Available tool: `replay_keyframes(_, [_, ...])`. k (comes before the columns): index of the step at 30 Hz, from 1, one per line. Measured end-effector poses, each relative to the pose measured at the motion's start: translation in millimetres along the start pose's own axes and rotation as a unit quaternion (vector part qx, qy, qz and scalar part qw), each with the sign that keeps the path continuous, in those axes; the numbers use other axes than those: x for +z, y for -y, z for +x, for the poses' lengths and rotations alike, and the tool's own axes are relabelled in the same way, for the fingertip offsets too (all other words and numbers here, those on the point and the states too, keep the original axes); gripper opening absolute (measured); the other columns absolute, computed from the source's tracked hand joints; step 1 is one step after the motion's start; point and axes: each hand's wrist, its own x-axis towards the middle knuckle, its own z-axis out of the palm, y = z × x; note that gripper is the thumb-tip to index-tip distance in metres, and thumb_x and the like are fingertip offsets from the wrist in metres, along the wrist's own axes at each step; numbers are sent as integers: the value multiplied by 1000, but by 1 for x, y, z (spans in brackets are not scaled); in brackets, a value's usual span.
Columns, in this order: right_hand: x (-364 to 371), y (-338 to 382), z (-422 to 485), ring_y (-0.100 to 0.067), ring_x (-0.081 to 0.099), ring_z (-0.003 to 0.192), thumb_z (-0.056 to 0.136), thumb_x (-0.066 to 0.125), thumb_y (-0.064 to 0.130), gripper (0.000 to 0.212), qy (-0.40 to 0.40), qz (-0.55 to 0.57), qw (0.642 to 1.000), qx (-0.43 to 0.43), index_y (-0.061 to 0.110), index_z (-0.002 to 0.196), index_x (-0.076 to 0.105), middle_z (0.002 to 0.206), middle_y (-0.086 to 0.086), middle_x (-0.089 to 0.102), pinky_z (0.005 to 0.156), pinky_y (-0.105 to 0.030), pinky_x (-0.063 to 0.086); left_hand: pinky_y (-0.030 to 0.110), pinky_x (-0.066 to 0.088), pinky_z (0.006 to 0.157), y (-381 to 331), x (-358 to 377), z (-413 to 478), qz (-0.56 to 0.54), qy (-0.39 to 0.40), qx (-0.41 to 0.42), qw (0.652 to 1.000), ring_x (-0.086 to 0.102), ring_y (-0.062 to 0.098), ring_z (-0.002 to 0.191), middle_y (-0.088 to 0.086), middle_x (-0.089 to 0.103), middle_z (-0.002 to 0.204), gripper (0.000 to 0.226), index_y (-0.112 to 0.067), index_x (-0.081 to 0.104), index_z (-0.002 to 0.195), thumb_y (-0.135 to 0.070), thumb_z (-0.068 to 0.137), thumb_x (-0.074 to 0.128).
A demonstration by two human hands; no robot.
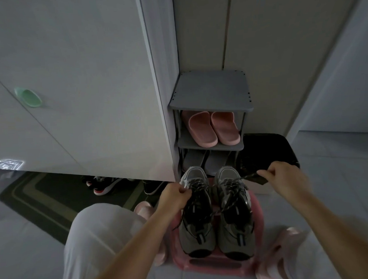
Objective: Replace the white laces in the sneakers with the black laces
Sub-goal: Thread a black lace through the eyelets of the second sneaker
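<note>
Two grey and black sneakers stand side by side on a pink stool (212,266), toes toward me: the left sneaker (196,214) and the right sneaker (235,217). Both carry dark speckled laces. My left hand (175,195) grips the laces at the upper left side of the left sneaker. My right hand (286,178) pinches a lace end (249,176) that runs taut from the top of the right sneaker out to the right. No white laces can be made out.
A grey shoe rack (211,100) stands just behind the sneakers with pink slippers (213,128) on a shelf. A black bin or bag (270,150) sits to its right. A white cabinet (82,91) is left, with shoes (106,185) under it and a dark mat (40,198).
</note>
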Motion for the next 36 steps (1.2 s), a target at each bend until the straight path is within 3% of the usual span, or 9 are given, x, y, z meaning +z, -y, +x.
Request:
replay_keyframes(6, [2,35,-6,0,52,44,96,50,10,19,164,317,934,18,-2,100,63,67,-3,58,42,-9,38,23,42,75,-11,0,-18,-35,-80,64,994,58,14,90,-2,61,99,23,-13,61,106,-29,89,62])
replay_keyframes(9, [12,61,-18,4,52,39,94,52,3,8,224,388,894,1,6,98,59,68,-4,61,45,-8,42,24,40,65,-30,1,-33,-52,-61,142,987,56,10,70,-5,57,75,17,-19,63,82,-30,92,56])
replay_keyframes(11, [19,79,-26,-1,58,46,91,57,5,4,218,392,893,-19,8,89,58,68,-3,62,53,-12,47,26,33,54,-40,5,-40,-44,-5,182,982,43,6,50,-7,46,54,34,-23,56,62,-38,93,53])
replay_keyframes(13, [25,92,-29,-7,61,58,89,63,10,7,182,374,909,-37,13,83,60,69,0,65,62,-19,50,25,32,50,-45,6,-42,-31,23,192,981,42,5,47,-6,49,52,31,-23,67,71,-42,91,54])
replay_keyframes(16, [26,100,-31,-4,62,54,89,63,9,6,158,411,897,-41,12,84,60,68,2,66,58,-14,50,23,34,54,-43,0,-37,-54,12,175,983,45,2,51,-9,54,57,25,-16,73,89,-36,90,59])
replay_keyframes(21, [17,100,-32,2,60,47,87,64,7,3,151,479,864,-35,4,85,64,69,-3,67,50,-8,46,24,38,55,-41,-12,-38,-76,27,173,982,50,6,52,-5,56,58,24,-14,69,76,-33,89,61])
replay_keyframes(26, [26,97,-32,-9,63,62,81,73,22,15,182,344,918,-77,27,68,67,64,3,68,70,-28,52,21,40,57,-45,-17,-38,-48,34,161,985,52,0,55,-11,58,61,18,-16,74,89,-31,88,64])
replay_keyframes(33, [30,86,-25,-11,61,59,84,65,-1,3,139,416,899,5,2,84,66,67,-3,66,67,-23,51,18,42,62,-14,-24,-28,66,-20,105,992,62,11,82,-6,63,84,17,-21,71,91,-34,82,68])
replay_keyframes(36, [35,83,-25,-11,59,60,87,63,3,17,139,401,906,6,12,73,63,66,0,65,70,-27,49,30,43,91,-6,-17,-33,140,7,139,980,49,18,113,-3,57,116,29,-27,64,99,-42,75,71])
